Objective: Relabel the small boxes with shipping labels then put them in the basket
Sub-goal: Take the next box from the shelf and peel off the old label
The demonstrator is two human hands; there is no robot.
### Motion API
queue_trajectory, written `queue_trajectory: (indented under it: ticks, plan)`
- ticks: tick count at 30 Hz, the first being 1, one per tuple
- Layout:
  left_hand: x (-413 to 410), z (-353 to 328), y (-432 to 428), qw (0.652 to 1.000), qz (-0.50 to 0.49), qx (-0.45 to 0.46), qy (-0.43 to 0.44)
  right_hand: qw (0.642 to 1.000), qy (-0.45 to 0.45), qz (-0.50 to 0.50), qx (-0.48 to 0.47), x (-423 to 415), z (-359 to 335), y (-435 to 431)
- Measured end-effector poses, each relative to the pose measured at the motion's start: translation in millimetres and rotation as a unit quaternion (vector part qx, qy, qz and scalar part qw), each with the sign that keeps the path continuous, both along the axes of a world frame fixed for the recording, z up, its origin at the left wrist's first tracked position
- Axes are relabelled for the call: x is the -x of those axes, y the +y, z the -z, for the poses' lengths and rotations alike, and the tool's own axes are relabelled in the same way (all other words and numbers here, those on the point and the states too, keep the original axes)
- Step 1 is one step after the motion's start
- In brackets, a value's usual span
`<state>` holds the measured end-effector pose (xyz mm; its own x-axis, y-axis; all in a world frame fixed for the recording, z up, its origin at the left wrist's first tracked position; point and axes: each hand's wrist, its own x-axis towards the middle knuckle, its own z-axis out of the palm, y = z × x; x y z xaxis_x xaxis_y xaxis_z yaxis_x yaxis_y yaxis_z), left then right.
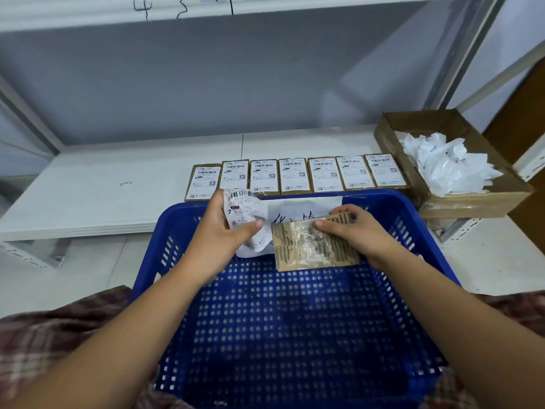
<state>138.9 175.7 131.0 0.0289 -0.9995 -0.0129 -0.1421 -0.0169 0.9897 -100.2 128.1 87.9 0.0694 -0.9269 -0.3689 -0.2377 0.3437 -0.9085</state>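
Over the blue perforated basket [295, 320] my right hand [354, 231] grips a small brown box [312, 249], its top face torn and glossy with tape. My left hand [224, 234] pinches a crumpled white shipping label [244, 214], peeled off to the left of the box. Several small boxes with white labels [295, 175] lie in a row on the white shelf behind the basket.
A brown cardboard carton [477, 202] with crumpled white label scraps [445, 163] stands at the right on the shelf [103, 196]. A white paper with handwriting [298, 209] sits at the basket's far rim. White shelf frame posts rise at both sides.
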Motion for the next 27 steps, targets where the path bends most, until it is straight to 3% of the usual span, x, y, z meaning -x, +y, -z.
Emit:
queue_trajectory:
  ticks: [4, 8, 17, 23, 27]
  plan:
    - [-3, 1, 2, 0.997, 0.026, 0.033, -0.071, 1.0, 0.019, -0.007, 0.013, 2, -2, 0]
    - [1, 3, 4, 0.992, 0.031, 0.01, -0.121, 0.994, 0.093, -0.041, 0.037, 3, 3, -2]
    - [13, 5, 4, 0.995, 0.084, -0.053, 0.011, 0.977, 0.165, -0.113, 0.068, -4, 2, 2]
    - [15, 14, 5, 0.992, 0.1, -0.074, 0.016, 0.949, 0.206, -0.217, 0.102, -11, -5, 9]
    - [18, 20, 6, 0.994, 0.067, -0.062, -0.061, 0.929, 0.223, -0.267, 0.126, -17, -10, 16]
